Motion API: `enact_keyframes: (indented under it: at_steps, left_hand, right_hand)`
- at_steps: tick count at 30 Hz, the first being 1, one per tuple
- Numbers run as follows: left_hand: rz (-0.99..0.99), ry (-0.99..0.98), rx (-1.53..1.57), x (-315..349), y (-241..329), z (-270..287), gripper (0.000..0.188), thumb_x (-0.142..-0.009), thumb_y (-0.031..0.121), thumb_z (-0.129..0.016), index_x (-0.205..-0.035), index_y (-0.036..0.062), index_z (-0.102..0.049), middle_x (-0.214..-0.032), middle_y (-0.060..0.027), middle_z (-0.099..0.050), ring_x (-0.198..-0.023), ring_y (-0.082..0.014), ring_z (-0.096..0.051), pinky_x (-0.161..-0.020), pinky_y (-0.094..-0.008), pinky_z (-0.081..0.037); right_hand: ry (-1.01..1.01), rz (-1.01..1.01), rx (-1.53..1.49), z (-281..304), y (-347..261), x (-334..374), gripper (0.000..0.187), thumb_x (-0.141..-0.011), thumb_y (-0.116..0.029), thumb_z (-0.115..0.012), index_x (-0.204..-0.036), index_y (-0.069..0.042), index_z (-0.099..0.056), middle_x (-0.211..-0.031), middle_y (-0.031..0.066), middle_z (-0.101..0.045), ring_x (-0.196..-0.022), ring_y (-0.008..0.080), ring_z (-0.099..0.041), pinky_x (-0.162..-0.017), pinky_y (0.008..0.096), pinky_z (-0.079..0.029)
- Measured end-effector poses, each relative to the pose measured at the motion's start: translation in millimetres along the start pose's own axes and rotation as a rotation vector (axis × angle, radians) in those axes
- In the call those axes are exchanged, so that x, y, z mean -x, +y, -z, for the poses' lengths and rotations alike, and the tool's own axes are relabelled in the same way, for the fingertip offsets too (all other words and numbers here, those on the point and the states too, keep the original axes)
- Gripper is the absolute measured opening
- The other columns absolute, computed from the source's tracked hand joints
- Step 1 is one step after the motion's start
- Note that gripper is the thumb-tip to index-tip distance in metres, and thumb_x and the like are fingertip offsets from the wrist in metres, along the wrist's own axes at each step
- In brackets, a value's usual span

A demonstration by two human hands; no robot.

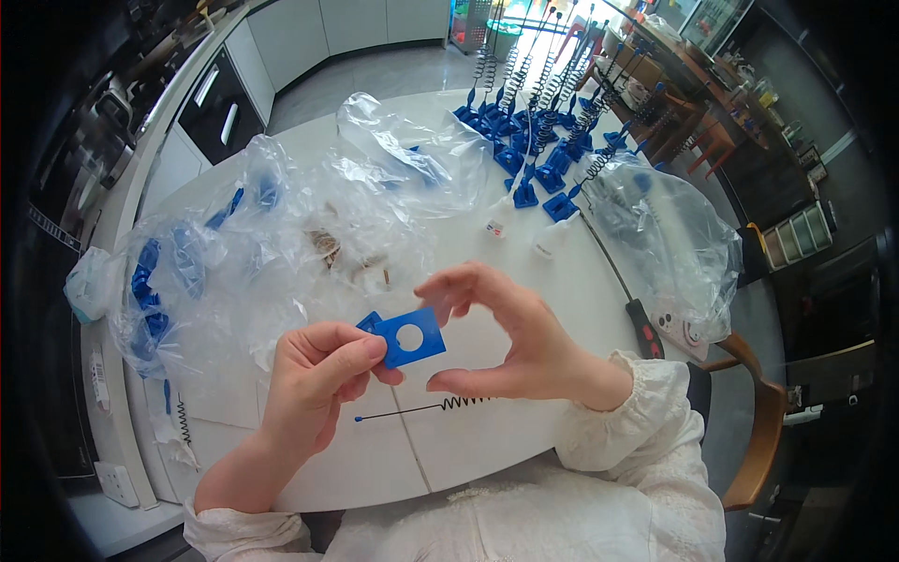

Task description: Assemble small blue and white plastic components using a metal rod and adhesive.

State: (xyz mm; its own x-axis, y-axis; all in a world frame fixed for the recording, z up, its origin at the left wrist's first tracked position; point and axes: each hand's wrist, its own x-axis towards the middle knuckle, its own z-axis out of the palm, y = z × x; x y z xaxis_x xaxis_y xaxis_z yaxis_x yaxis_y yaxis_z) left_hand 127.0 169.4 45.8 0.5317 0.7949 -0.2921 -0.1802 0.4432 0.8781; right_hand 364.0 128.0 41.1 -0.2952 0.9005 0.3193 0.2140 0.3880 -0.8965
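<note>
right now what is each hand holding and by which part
The left hand pinches a blue square plastic plate with a round hole by its lower left corner, thumb on top. The right hand is open beside it and holds nothing.

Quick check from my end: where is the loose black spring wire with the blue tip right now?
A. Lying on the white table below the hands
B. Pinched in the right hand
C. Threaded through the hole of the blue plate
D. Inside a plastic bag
A: the spring wire lies flat on the table below both hands, while the left hand pinches the blue plate and the right hand holds nothing.
</note>
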Motion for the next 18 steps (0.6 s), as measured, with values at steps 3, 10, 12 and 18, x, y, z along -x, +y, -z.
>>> enact_keyframes:
  at_steps: [3,10,12,18]
  left_hand:
    - [-0.005,0.006,0.008,2,5,0,0.011,-0.09,0.012,-0.069,-0.086,0.0019,-0.072,-0.074,-0.0142,-0.072,-0.052,-0.0043,-0.047,-0.049,-0.0196,-0.034]
    - [0.002,0.002,0.006,7,8,-4,0.012,-0.09,0.013,-0.069,-0.087,0.0019,-0.072,-0.074,-0.0136,-0.072,-0.053,-0.0039,-0.048,-0.049,-0.0194,-0.034]
    - [0.014,-0.011,0.006,8,7,-6,0.011,-0.09,0.013,-0.069,-0.089,0.0023,-0.073,-0.075,-0.0128,-0.072,-0.055,-0.0046,-0.053,-0.049,-0.0193,-0.034]
    - [0.021,-0.019,0.03,9,7,-8,0.01,-0.089,0.013,-0.07,-0.09,0.0034,-0.073,-0.076,-0.012,-0.072,-0.059,-0.0062,-0.06,-0.05,-0.019,-0.035]
  right_hand:
    - [0.018,-0.013,-0.384,-15,18,7,0.058,-0.08,-0.001,-0.079,-0.132,-0.001,-0.052,-0.125,0.0081,-0.062,-0.112,0.0161,-0.06,-0.097,0.0346,-0.048]
    - [0.034,-0.066,-0.743,-33,19,13,0.055,-0.083,0.009,-0.071,-0.134,0.001,-0.05,-0.131,0.0105,-0.058,-0.119,0.0199,-0.059,-0.102,0.0347,-0.05]
    - [0.103,-0.098,-0.813,-37,14,14,0.055,-0.083,0.01,-0.07,-0.133,0.0,-0.051,-0.131,0.0119,-0.058,-0.118,0.0208,-0.06,-0.098,0.0344,-0.053]
    - [0.145,-0.076,-0.853,-43,13,14,0.054,-0.084,0.012,-0.067,-0.133,-0.004,-0.051,-0.136,0.0172,-0.055,-0.115,0.022,-0.061,-0.097,0.0356,-0.055]
